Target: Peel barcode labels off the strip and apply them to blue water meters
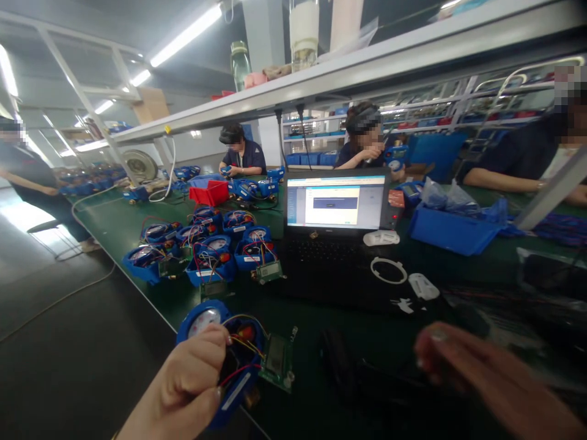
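Note:
My left hand [186, 382] is closed on a blue water meter [238, 400] at the table's near edge, its curled fingers over the open housing. Coloured wires [247, 343] run from inside the housing to a green circuit board [276, 360] with a small display, hanging at its right side. The meter's round dial [205, 319] shows behind my knuckles. Over the dark right part of the table is my right hand [486, 373], smeared by motion; whether its bent fingers hold anything is unclear. Between the hands lies a black object [337, 360], too dark to name.
Several blue meters [211, 260] with wires and boards stand beyond my left hand. A laptop [337, 205] is open ahead. White plastic parts [389, 270] lie right of it, near a blue bin [454, 229]. A red bin [208, 192] stands farther back. Other people sit across the table.

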The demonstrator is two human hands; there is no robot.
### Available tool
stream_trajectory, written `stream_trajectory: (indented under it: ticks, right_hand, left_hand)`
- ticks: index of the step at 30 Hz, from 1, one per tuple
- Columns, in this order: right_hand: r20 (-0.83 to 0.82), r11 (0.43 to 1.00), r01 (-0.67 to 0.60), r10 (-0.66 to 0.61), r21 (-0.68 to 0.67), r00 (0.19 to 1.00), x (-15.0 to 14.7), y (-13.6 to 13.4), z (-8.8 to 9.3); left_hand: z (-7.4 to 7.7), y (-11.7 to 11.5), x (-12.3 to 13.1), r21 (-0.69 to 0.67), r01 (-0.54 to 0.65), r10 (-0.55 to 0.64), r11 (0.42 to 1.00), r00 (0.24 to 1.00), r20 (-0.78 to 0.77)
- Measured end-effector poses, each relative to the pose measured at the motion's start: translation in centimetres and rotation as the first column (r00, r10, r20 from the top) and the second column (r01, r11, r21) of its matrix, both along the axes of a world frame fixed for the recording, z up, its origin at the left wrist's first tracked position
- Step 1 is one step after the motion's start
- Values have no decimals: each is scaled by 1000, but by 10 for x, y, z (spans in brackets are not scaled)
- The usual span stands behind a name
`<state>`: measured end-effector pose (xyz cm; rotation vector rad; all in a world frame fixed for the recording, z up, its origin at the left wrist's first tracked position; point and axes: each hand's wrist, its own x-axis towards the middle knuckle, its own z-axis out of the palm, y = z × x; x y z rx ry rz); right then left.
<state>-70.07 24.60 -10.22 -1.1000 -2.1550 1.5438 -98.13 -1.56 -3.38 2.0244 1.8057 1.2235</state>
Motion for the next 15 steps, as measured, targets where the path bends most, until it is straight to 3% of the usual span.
stream_trajectory:
  ticks: [1,3,5,7,9,15]
  right_hand:
    - [-26,973,-173,171,-152,985,-24,-26,9]
    - [-136,835,-423,402,-351,906,-64,-69,19]
    - [-219,731,-519,473,-442,853,-93,-96,17]
    - [-271,662,-534,465,-526,843,-109,-110,8]
    - [-308,643,-526,429,-556,849,-117,-116,-1]
    - [-344,720,-551,435,-422,832,-126,-122,-12]
  left_hand:
    - [-1,-1,-1,11,0,0,1000,1000,-3]
    - [-3,-4,-2,38,-15,16,999,1000,-7]
    - [-6,-8,-3,72,-42,43,996,999,-5]
    - [-8,-12,-4,101,-60,60,993,998,1]
    - [-9,-14,-4,104,-66,64,992,998,19]
    - [-6,-11,-2,70,-73,70,995,996,51]
